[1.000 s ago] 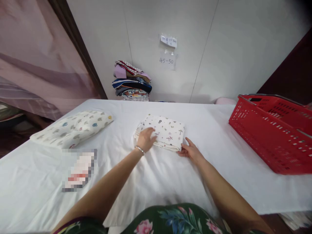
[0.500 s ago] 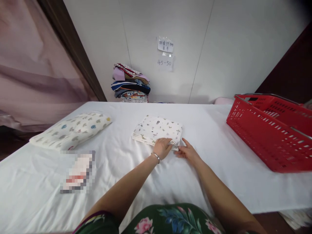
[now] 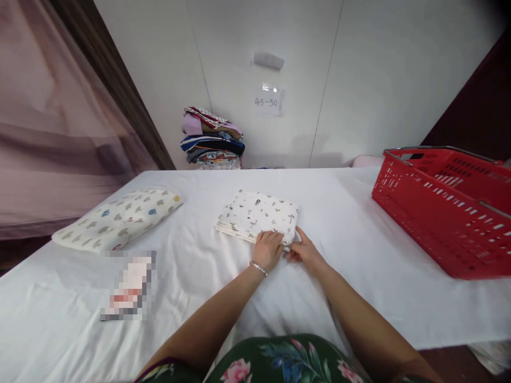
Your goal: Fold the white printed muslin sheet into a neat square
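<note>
A folded white cloth (image 3: pixel 255 213) with small printed figures lies in the middle of the white-covered table. My left hand (image 3: pixel 268 250), with a bracelet at its wrist, rests on the cloth's near edge, its fingers over the fabric. At the near right corner, my right hand (image 3: pixel 305 251) has its thumb and fingers closed on the cloth's edge. The two hands are close together, and the fold between them is partly hidden by fingers.
A patterned cushion-like cloth (image 3: pixel 115 219) and a pixelated flat item (image 3: pixel 130 284) are on the left. The red basket (image 3: pixel 435 223) stands at the right. Stacked folded fabrics (image 3: pixel 213 138) sit behind the white-covered table (image 3: pixel 339 191), near the wall.
My left hand has drawn slightly nearer along the cloth's edge. My right fingers have closed in on the corner. The view has shifted a little.
</note>
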The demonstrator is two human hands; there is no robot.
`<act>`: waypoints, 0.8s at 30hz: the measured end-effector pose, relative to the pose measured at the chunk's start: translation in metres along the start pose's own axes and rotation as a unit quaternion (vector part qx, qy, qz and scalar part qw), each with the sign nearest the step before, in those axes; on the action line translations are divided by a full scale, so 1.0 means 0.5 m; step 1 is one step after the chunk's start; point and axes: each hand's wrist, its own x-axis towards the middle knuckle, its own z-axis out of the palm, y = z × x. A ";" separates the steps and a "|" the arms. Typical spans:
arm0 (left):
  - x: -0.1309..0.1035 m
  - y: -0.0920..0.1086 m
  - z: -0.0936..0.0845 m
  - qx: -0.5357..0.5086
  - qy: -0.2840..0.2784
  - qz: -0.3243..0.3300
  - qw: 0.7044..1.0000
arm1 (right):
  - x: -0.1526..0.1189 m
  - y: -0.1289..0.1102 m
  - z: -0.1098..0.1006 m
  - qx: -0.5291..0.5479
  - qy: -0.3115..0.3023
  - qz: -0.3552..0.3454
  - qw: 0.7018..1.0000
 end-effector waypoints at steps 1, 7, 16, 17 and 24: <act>-0.001 0.001 -0.001 0.000 -0.001 0.002 1.000 | -0.001 -0.002 -0.003 0.002 -0.005 0.004 1.000; -0.004 0.010 -0.010 0.014 -0.014 0.007 1.000 | -0.007 -0.009 -0.011 0.035 -0.038 0.016 0.999; -0.011 0.019 -0.008 0.027 -0.032 -0.003 0.999 | -0.006 0.002 0.006 -0.029 -0.003 -0.015 0.999; -0.013 0.019 -0.010 0.026 -0.032 -0.002 0.999 | -0.007 0.001 0.006 -0.028 -0.002 -0.017 0.999; -0.031 -0.015 -0.040 0.039 -0.019 -0.026 0.999 | -0.013 -0.005 0.006 -0.025 0.008 -0.013 1.000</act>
